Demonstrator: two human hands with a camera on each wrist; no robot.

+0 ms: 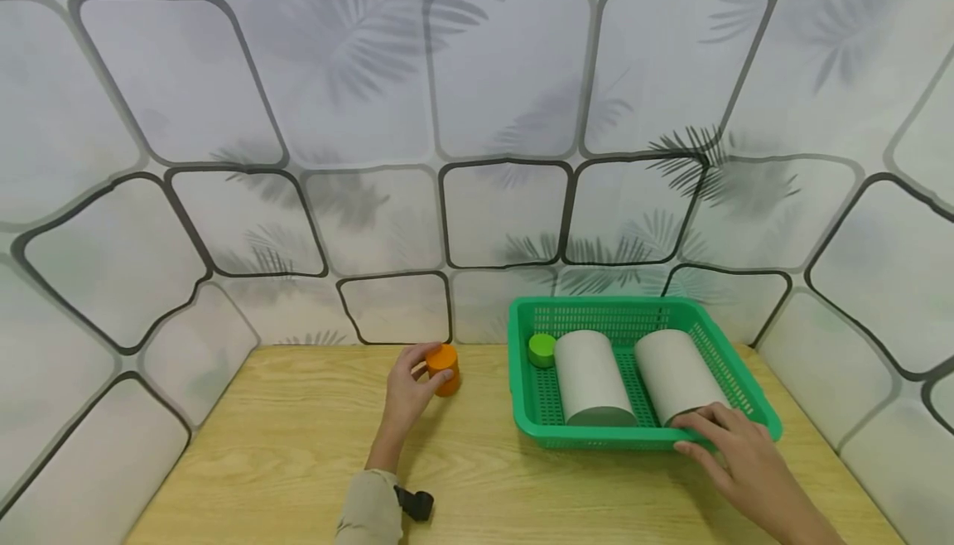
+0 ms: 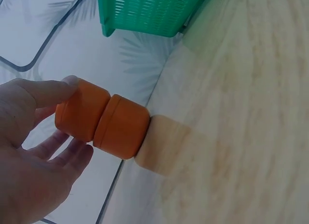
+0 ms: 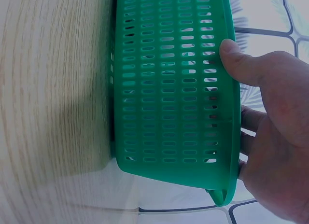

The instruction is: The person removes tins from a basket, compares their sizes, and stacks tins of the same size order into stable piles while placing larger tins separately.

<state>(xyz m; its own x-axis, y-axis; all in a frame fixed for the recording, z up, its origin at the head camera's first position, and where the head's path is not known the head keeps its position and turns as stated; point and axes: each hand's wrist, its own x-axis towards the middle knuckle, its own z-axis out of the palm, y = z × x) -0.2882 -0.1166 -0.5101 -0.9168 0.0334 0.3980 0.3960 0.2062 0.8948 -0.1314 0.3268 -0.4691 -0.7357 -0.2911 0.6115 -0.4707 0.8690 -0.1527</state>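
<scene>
Two orange round blocks [image 1: 445, 379] stand one on top of the other on the wooden table, left of the basket. My left hand [image 1: 410, 388] holds the upper block [image 2: 83, 109] between thumb and fingers; the lower one [image 2: 122, 127] rests on the table. With my right hand [image 1: 734, 454] I grip the front rim of a green plastic basket [image 3: 166, 101], near its right corner. The thumb lies outside the wall and the fingers reach over inside. Inside lie two white cylinders, one in the middle [image 1: 592, 375] and one at right [image 1: 678, 371], the latter close to my fingertips.
A small light-green round block [image 1: 542, 350] sits in the basket's left back part. Patterned white cloth [image 1: 507, 214] rises behind the table and along both sides. Bare wooden table [image 1: 283, 429] stretches left of the orange blocks. A black device [image 1: 416, 504] is on the left sleeve.
</scene>
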